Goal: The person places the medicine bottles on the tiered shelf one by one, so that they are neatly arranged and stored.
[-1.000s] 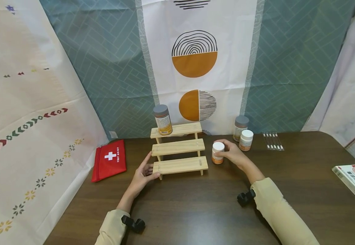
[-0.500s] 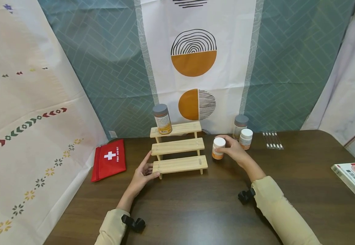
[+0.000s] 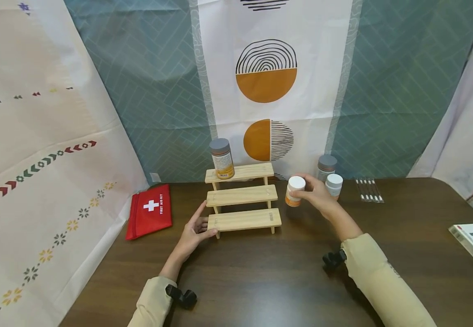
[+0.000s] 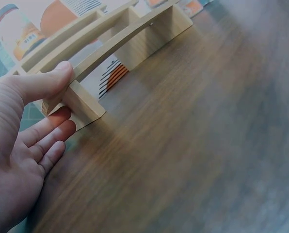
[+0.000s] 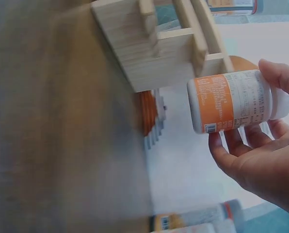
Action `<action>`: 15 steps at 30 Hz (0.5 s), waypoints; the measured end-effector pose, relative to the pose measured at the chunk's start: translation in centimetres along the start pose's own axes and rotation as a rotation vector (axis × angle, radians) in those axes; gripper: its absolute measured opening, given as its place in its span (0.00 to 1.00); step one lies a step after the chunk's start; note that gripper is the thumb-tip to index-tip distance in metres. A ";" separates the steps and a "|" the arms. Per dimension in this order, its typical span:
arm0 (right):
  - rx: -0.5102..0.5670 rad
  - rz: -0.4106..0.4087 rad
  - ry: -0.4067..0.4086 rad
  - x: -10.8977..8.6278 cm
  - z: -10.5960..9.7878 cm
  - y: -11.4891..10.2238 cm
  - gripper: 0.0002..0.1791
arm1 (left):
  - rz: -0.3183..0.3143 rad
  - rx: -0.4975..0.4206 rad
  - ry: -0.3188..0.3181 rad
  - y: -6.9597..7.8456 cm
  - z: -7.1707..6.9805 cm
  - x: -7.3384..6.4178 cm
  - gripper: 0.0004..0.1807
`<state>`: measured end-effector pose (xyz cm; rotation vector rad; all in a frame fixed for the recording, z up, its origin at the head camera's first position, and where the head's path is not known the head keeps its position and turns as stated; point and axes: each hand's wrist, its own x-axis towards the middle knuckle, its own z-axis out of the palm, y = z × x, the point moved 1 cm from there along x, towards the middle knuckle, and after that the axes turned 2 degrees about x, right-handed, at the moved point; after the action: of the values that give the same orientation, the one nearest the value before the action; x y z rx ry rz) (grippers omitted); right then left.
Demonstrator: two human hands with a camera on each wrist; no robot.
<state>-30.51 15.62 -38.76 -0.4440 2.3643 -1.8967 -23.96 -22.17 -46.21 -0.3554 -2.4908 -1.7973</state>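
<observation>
Now holding the bottle (image 3: 293, 191) off the table (image 3: 240, 281), higher than a second ago; looks like mid-carry. Gripping it in right hand (image 3: 318, 194), just right of the rack (image 3: 242, 195). Holding rack's left end with left hand (image 3: 193, 231). Near upright, white cap (image 3: 296, 182), orange-and-white label (image 5: 215, 102).
</observation>
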 end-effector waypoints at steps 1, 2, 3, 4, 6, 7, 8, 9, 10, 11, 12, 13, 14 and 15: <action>-0.002 -0.004 0.002 0.1 -0.1 -0.3 0.31 | 0.000 0.000 -0.001 0.0 0.0 0.0 0.50; -0.007 -0.008 0.005 0.3 -0.1 -0.7 0.31 | 0.003 0.001 -0.001 0.1 0.1 0.1 0.50; -0.006 -0.011 0.005 0.4 -0.1 -1.0 0.31 | 0.004 0.001 0.000 0.1 0.1 0.1 0.50; -0.007 -0.016 0.005 0.6 -0.1 -1.4 0.31 | 0.006 0.001 0.001 0.1 0.1 0.1 0.50; -0.008 -0.021 0.004 0.9 -0.1 -2.0 0.31 | 0.009 -0.003 0.002 0.1 0.1 0.1 0.50; -0.016 -0.022 0.004 1.0 -0.1 -2.4 0.31 | 0.009 -0.003 0.004 0.1 0.1 0.1 0.50; -0.026 -0.022 0.003 1.1 -0.1 -2.6 0.32 | 0.011 -0.001 0.003 0.1 0.1 0.2 0.50; -0.031 -0.022 0.001 1.3 -0.1 -2.9 0.32 | 0.013 -0.002 0.002 0.1 0.1 0.2 0.50; -0.039 -0.022 -0.001 1.4 -0.2 -3.2 0.32 | 0.015 -0.001 0.002 0.0 0.1 0.2 0.50; -0.045 -0.022 -0.003 1.5 -0.2 -3.5 0.32 | 0.014 0.000 0.000 0.0 0.1 0.2 0.50; -0.050 -0.021 -0.005 1.6 -0.3 -3.8 0.32 | 0.017 0.002 0.000 0.0 0.1 0.2 0.50; -0.049 -0.024 -0.007 1.7 -0.3 -4.1 0.32 | 0.017 0.003 -0.001 0.0 0.1 0.2 0.50; -0.044 -0.027 -0.010 1.9 -0.4 -4.5 0.32 | 0.017 0.001 -0.001 0.0 0.0 0.2 0.50; -0.037 -0.031 -0.010 2.0 -0.4 -4.9 0.32 | 0.017 0.000 0.000 0.1 0.0 0.2 0.50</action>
<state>-31.68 14.51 -33.70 -0.4948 2.4031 -1.8623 -24.13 -22.13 -46.12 -0.3752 -2.4801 -1.7903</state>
